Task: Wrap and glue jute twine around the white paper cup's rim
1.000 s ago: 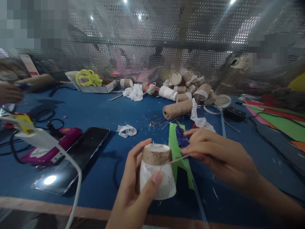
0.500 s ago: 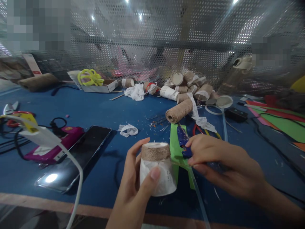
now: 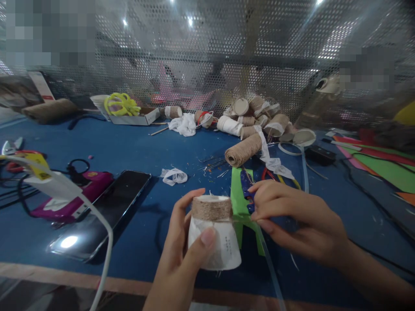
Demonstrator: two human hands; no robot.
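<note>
My left hand [image 3: 181,255] is wrapped around a white paper cup [image 3: 225,248], thumb across its front. The cup stands narrow end up, and a band of jute twine [image 3: 212,209] circles that upper part. To the right of the cup, my right hand [image 3: 295,220] is closed in a pinch on a thin strand of twine that runs out from the band. Just behind its fingertips lies a blue glue gun [image 3: 247,188], partly hidden by the hand. Under it is a strip of green paper [image 3: 237,190].
A twine roll [image 3: 243,150] lies beyond the cup, before a pile of twine-wrapped cups [image 3: 256,114]. A phone [image 3: 106,211], a magenta device [image 3: 76,196] and a white cable [image 3: 108,242] occupy the left side. Coloured paper sheets [image 3: 385,172] lie right, and a perforated screen [image 3: 223,47] stands behind.
The cup has tilted slightly and dropped a little in my left hand. My right hand has shifted slightly left, towards the cup, with the strand still pinched.
</note>
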